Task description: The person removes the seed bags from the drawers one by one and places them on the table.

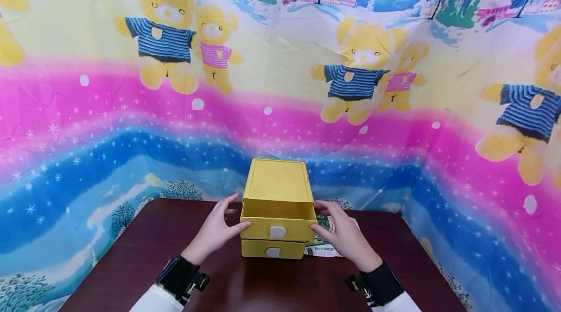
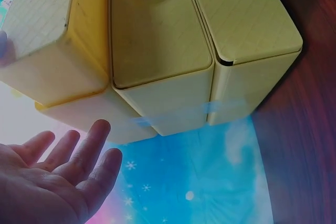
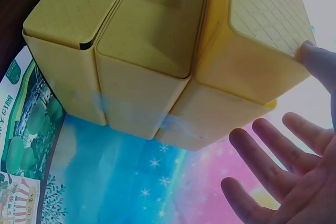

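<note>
A yellow drawer cabinet (image 1: 278, 178) stands on the dark table, its top drawer (image 1: 258, 226) pulled part way out. The inside that shows is bare yellow. White handles (image 1: 277, 232) sit on the fronts; both wrist views show three stacked drawers, the lower two closed. My left hand (image 1: 215, 229) has its thumb at the top drawer's left front edge, fingers spread beside the cabinet. On the other side my right hand (image 1: 346, 236) mirrors it, the thumb (image 3: 317, 61) at the right front edge. The fingers (image 2: 86, 150) of the left hand are apart from the cabinet wall.
A printed green and white sheet (image 1: 326, 249) lies on the table to the right of the cabinet, partly behind my right hand. The dark red-brown table (image 1: 175, 224) ends at a curtain (image 1: 271, 73) with bears and snowflakes, close behind the cabinet.
</note>
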{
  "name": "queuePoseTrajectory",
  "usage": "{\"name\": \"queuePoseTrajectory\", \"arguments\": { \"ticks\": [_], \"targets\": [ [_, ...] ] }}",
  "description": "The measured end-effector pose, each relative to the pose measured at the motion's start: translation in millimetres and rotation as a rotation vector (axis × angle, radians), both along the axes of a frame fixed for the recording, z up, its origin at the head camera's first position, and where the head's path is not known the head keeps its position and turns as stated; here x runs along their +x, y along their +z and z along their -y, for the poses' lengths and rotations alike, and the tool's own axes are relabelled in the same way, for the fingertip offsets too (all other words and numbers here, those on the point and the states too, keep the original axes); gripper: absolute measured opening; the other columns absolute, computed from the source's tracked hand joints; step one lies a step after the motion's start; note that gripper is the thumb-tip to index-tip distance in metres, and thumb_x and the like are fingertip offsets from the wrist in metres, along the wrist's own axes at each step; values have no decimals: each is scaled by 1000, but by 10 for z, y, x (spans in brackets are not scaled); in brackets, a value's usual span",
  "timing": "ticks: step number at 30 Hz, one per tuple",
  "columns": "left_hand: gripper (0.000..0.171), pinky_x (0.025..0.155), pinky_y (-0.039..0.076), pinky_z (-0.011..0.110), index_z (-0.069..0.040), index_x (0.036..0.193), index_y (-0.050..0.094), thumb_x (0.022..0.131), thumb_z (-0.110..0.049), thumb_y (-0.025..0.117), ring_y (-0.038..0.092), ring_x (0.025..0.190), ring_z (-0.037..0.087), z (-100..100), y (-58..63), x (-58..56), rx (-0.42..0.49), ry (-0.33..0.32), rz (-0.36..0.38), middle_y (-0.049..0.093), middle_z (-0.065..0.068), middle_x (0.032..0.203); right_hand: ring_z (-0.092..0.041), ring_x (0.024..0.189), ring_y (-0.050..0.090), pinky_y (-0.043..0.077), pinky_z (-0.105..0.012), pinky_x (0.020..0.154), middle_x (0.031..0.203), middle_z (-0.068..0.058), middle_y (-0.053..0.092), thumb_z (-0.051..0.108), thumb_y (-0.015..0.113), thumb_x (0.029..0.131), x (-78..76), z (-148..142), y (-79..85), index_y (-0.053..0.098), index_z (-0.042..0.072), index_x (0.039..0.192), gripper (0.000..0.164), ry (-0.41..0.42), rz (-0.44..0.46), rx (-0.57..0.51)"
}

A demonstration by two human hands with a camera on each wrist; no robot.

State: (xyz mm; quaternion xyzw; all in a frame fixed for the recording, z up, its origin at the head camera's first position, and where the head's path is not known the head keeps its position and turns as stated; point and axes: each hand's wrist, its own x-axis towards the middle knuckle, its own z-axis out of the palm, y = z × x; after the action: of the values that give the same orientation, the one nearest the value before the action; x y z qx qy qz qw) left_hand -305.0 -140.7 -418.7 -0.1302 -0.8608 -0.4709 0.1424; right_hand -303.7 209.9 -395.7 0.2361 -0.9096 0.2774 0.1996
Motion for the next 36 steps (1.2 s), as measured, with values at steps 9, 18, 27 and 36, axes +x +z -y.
{"name": "queuePoseTrajectory", "arguments": {
  "ticks": [9, 18, 27, 36],
  "targets": [
    [89, 95, 55, 51, -12, 157, 37, 87, -42, 81, 59, 126, 34, -42, 6, -145, 13, 26, 30, 44, 14, 155, -22, 123, 63, 53, -50, 100, 140, -2, 56, 47, 71, 93, -144, 18, -70, 48, 19, 149, 67, -26, 95, -80],
    [89, 97, 55, 50, -10, 158, 34, 89, -42, 79, 61, 123, 33, -39, -44, -285, 25, 43, 46, 45, 17, 153, -25, 126, 59, 53, -51, 99, 141, -3, 55, 52, 69, 93, -276, 36, -139, 47, 21, 150, 69, -53, 135, -158],
    [84, 95, 55, 48, -10, 158, 35, 91, -35, 79, 62, 121, 34, -1, -90, -371, 47, 38, 54, 46, 17, 152, -19, 128, 55, 52, -41, 98, 144, 3, 51, 55, 68, 92, -404, 75, -210, 44, 30, 151, 68, -65, 157, -176],
    [84, 97, 54, 50, -10, 159, 32, 92, -37, 76, 60, 123, 35, 10, -40, -447, 56, 29, 72, 44, 16, 153, -22, 120, 60, 54, -43, 95, 136, -5, 56, 38, 74, 93, -487, 104, -195, 48, 19, 149, 65, -60, 98, -168]
  ]
}}
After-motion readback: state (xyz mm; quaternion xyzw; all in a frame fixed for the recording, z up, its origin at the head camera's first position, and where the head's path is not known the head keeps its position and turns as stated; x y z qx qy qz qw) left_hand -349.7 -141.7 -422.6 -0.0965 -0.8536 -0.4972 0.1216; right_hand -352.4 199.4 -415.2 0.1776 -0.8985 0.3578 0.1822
